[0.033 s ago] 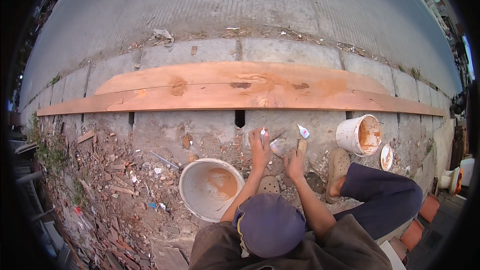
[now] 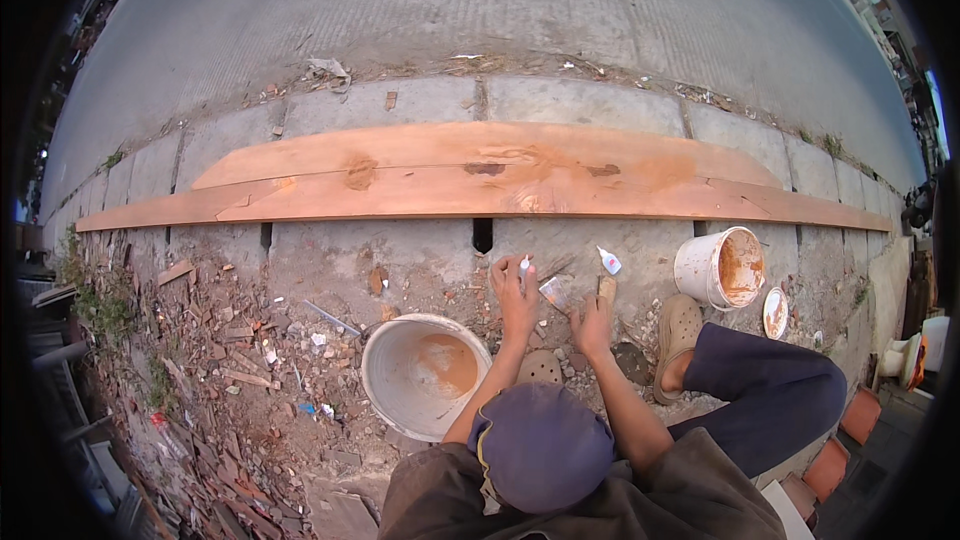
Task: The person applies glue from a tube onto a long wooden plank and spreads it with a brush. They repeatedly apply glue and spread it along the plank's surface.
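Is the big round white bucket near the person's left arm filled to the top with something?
No, the big round white bucket is nearly empty: its inner wall shows, with only an orange-brown stain on the bottom.

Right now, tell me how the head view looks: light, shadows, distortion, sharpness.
Head view: soft, even daylight, only faint shadows under the white bucket and the big basin; no glare. Strong fisheye distortion bends the long wooden planks and the kerb stones into arcs, and the corners go black. The centre is sharp, with both hands clear, left hand and right hand; the rim smears.
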A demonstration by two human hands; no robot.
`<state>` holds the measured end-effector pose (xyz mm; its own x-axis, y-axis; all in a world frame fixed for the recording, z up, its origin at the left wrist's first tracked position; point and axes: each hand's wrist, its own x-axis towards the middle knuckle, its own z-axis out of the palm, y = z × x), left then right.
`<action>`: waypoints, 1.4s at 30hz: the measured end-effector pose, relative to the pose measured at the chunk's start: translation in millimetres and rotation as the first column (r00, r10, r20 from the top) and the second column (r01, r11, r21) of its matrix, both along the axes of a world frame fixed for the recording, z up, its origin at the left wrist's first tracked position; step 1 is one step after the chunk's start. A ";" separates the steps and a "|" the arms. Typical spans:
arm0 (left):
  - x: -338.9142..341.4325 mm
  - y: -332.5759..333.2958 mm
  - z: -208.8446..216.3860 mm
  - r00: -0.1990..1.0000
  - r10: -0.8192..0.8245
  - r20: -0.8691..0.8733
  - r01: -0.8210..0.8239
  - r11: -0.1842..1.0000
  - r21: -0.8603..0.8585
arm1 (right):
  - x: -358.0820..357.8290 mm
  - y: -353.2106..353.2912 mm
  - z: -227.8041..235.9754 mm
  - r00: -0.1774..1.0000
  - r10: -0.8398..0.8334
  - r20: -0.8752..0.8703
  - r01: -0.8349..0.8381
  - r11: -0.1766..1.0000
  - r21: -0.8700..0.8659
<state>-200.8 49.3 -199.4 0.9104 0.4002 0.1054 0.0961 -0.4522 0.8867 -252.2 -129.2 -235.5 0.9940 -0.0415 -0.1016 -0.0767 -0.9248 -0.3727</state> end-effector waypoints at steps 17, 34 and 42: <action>-23.5 21.6 39.7 0.927 0.367 -0.075 -0.351 0.781 -0.516 | 10.9 -87.3 -43.1 0.968 -0.170 -0.183 0.171 0.985 -0.011; -169.6 118.6 91.9 0.749 0.634 -0.193 -0.602 0.529 -0.598 | -1.9 12.7 -2.8 0.890 0.207 -0.405 -0.244 0.969 -0.041; -225.5 154.0 56.4 0.612 0.781 -0.128 -0.760 0.534 -0.371 | -51.2 3.9 -0.7 0.979 -0.055 -0.194 0.047 0.998 -0.047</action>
